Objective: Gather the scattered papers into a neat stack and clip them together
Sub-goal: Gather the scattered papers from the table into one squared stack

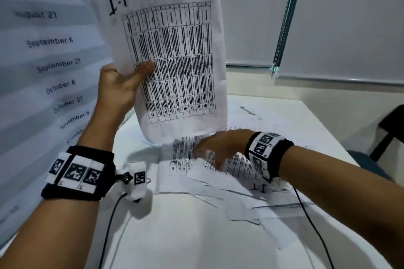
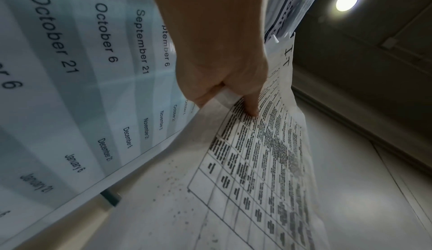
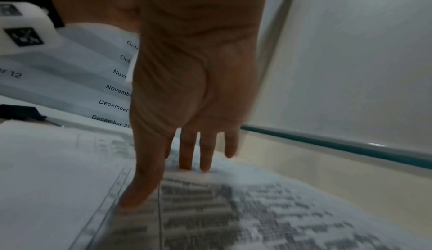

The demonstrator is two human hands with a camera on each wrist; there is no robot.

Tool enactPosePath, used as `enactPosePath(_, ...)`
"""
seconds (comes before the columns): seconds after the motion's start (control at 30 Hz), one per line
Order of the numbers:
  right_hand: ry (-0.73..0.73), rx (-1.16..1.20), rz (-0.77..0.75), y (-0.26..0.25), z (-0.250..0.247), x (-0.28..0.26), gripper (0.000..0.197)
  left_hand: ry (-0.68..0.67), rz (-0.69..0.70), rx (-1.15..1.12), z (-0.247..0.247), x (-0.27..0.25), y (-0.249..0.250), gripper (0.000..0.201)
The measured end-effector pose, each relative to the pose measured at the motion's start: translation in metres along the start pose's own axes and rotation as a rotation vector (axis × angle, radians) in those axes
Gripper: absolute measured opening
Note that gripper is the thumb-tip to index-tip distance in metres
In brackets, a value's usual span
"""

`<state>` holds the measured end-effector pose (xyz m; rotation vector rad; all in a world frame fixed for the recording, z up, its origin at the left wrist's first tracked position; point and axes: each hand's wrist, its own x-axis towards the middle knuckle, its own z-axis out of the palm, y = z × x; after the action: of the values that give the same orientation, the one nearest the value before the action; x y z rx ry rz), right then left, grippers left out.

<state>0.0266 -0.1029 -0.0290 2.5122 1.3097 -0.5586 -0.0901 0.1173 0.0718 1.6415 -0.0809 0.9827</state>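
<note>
My left hand (image 1: 122,82) holds a bundle of printed sheets (image 1: 175,54) upright above the table, thumb on the front page, which bears a grid table and a handwritten "I.T". The left wrist view shows the same grip (image 2: 224,95) on the sheets (image 2: 257,170). My right hand (image 1: 216,148) reaches left, fingers straight, onto a printed sheet (image 1: 183,155) lying flat on the table. In the right wrist view its fingertips (image 3: 138,198) press on that sheet (image 3: 222,207), which is blurred. More loose papers (image 1: 251,199) lie scattered under my right forearm.
A large poster of dates (image 1: 43,61) hangs on the wall at left. A small black object (image 3: 21,112) lies on the white table (image 1: 185,236) near the poster. Window blinds (image 1: 349,17) and a bead chain (image 1: 286,19) stand behind. A dark chair (image 1: 389,137) sits at right.
</note>
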Motion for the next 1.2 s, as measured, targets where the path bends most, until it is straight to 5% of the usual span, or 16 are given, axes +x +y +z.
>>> enactPosePath(0.1,0.005,-0.024,0.004,0.0,0.006,0.001,0.086,0.02,-0.031,-0.012,-0.008,-0.003,-0.003,0.026)
enactPosePath(0.2,0.248,-0.126,-0.122,0.002,0.006,-0.006,0.041,0.027,-0.064,0.003,-0.011,-0.004,-0.003,0.019)
enactPosePath(0.3,0.501,-0.174,-0.24,0.012,0.002,-0.024,0.021,0.081,-0.079,0.007,-0.015,-0.003,0.0,0.021)
enactPosePath(0.43,0.748,0.002,-0.194,0.041,-0.021,-0.068,0.023,0.17,-0.13,-0.024,-0.015,-0.002,0.003,0.049)
enactPosePath(0.53,0.75,0.097,-0.174,0.071,-0.036,-0.109,0.012,0.207,-0.156,-0.063,-0.013,-0.003,0.008,0.027)
enactPosePath(0.63,0.783,0.319,-0.058,0.085,-0.059,-0.158,0.019,0.223,-0.12,-0.07,-0.012,-0.001,0.009,0.051)
enactPosePath(0.77,0.903,0.653,-0.061,0.075,-0.097,-0.199,0.021,0.222,-0.148,-0.1,-0.003,-0.003,0.013,0.035)
enactPosePath(0.87,0.705,0.581,-0.005,0.063,-0.112,-0.192,0.021,0.184,-0.102,-0.088,0.006,-0.011,0.019,0.03)
enactPosePath(1.0,0.132,0.225,0.08,0.038,-0.088,-0.128,0.019,0.187,-0.106,-0.071,0.007,-0.015,0.022,0.031)
enactPosePath(1.1,0.06,-0.231,0.035,0.023,-0.044,-0.067,0.031,0.181,-0.112,-0.045,0.006,-0.017,0.026,0.031)
enactPosePath(1.2,0.045,-0.268,-0.074,0.012,-0.007,-0.031,0.042,0.167,-0.138,-0.011,0.002,-0.02,0.026,0.031)
